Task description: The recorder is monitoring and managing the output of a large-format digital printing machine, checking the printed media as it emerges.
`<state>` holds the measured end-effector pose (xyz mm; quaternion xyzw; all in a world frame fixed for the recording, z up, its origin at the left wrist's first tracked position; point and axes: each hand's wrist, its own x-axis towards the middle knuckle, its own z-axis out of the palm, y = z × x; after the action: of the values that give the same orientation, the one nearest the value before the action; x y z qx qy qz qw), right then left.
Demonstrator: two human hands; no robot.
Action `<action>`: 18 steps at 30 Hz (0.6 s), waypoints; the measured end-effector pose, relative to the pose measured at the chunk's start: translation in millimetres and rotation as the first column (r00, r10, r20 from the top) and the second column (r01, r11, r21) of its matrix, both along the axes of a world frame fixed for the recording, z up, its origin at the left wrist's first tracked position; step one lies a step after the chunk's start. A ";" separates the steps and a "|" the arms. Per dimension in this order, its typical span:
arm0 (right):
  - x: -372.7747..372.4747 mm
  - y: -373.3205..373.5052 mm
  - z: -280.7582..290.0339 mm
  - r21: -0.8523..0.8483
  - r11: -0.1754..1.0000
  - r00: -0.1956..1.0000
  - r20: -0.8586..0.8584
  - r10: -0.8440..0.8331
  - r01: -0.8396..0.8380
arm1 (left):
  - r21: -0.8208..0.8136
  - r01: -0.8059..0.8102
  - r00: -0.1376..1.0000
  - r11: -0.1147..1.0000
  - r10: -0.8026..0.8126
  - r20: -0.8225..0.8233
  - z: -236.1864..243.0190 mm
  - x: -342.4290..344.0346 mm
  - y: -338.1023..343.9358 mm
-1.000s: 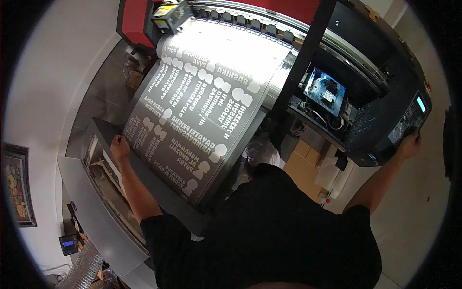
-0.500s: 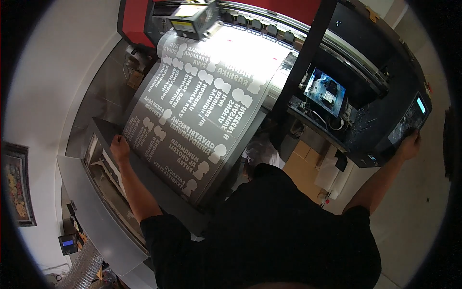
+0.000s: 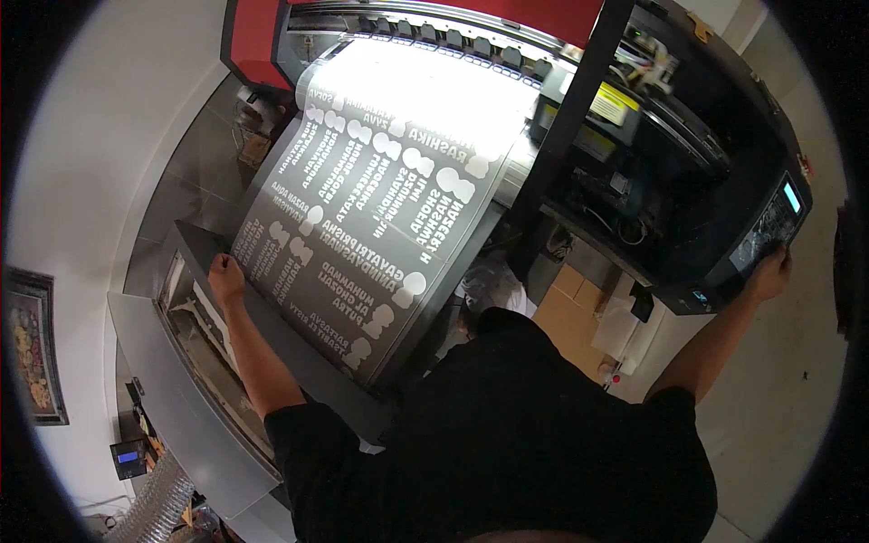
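Note:
A wide-format printer with a red cover carries a sheet of film printed with white lettering and silhouettes, brightly lit near the top. My left hand is closed on the edge of a dark grey panel, just left of the film. On the far right, my right hand grips the edge of the black control housing, beside its small screen. A print carriage with yellow labels sits at the right end of the rail, blurred and partly behind a dark upright bar.
Below the printer are cardboard, a white bundle and clear plastic. A grey machine with an open trough stands lower left, with a small display and a silver duct. A framed picture hangs on the wall.
The print carriage has moved from the left end of the rail to the right end, now over the previously exposed lit plate. Both my hands and the film look still.

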<state>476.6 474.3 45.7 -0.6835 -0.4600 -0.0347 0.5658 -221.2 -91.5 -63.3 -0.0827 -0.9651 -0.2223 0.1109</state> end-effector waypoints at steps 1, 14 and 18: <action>5.5 4.4 -2.1 0.008 1.000 1.000 0.027 0.002 -0.002 | 0.020 -0.002 1.000 1.000 0.002 0.004 -0.4 0.5 0.0; 12.7 10.1 -2.5 -0.019 1.000 0.995 0.094 -0.010 0.012 | -0.018 0.039 0.999 0.999 -0.039 -0.016 -6.5 -5.3 -5.5; 6.4 4.1 -3.3 0.013 1.000 0.999 0.046 -0.012 0.012 | 0.029 0.042 0.999 0.999 -0.041 -0.017 1.8 2.6 2.9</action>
<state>483.0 478.4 42.4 -0.6815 -0.4685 -0.0568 0.5592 -218.5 -88.6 -61.4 -0.1027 -0.9589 -0.2382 0.1154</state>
